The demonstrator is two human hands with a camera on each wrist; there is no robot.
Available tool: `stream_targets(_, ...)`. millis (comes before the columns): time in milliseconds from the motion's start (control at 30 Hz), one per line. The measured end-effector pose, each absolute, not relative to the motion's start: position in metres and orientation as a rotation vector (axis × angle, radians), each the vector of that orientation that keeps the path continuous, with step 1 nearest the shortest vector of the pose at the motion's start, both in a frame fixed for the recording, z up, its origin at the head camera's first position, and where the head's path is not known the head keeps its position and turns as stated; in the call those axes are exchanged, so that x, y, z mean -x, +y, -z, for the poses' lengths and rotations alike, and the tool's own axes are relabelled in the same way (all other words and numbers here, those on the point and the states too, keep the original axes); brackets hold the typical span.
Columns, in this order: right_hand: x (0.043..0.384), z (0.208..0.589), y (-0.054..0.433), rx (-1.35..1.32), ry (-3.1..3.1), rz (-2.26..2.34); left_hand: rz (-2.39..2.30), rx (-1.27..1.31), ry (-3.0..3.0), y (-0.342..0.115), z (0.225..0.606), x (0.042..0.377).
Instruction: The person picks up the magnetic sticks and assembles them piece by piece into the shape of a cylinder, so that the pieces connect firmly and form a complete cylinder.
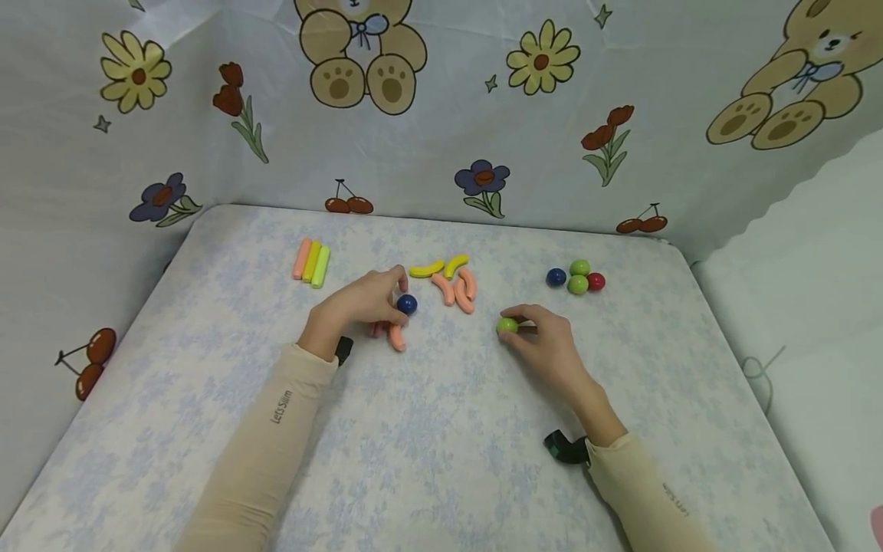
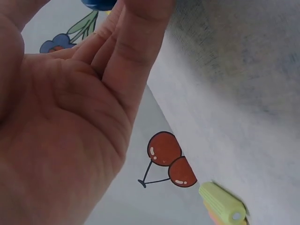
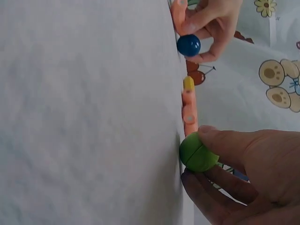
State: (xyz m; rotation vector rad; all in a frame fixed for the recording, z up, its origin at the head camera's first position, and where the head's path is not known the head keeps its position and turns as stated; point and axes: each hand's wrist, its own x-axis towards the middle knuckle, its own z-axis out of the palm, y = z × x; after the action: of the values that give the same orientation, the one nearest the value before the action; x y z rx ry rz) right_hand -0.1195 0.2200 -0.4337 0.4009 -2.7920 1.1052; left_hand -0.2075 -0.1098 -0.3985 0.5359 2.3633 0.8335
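Note:
My left hand (image 1: 362,299) pinches a shiny dark blue ball (image 1: 407,304) between thumb and fingers, just above or on the table; the right wrist view shows this blue ball (image 3: 189,45) from the side. Curved pink sausage-shaped pieces (image 1: 396,338) lie beneath that hand, partly hidden by it. My right hand (image 1: 545,337) grips a light green ball (image 1: 507,326) with thumb and fingertips, low over the table. A seam line runs across this green ball (image 3: 198,152) in the right wrist view. In the left wrist view only the blue ball's edge (image 2: 99,3) shows.
Between the hands, farther back, lie two yellow banana-shaped pieces (image 1: 427,269) and three pink sausage-shaped pieces (image 1: 464,295). Three pink, yellow and lime sticks (image 1: 312,263) stand side by side at back left. Blue, green and red balls (image 1: 578,284) cluster at back right.

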Motion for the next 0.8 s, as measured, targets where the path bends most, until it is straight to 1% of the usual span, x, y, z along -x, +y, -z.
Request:
stream_targets(167,0.113,0.435,0.203,-0.483,-2.784,-1.194,-0.872,-0.527,2.336,-0.107,0.401,0.206)
stream_targets(400,0.104,0.437,0.176,-0.521,-2.801,-1.315,-0.929,-0.510,2.332,-0.102,0.407,0.207)
stream_targets(633,0.102,0.438,0.143,-0.658,-2.797,-1.386,-0.951,-0.476,2.336,-0.102,0.411,0.207)
stream_targets(800,0.105,0.435,0.124,-0.684,-2.804,-1.395,-0.976,-0.473,2.331,-0.100,0.409,0.205)
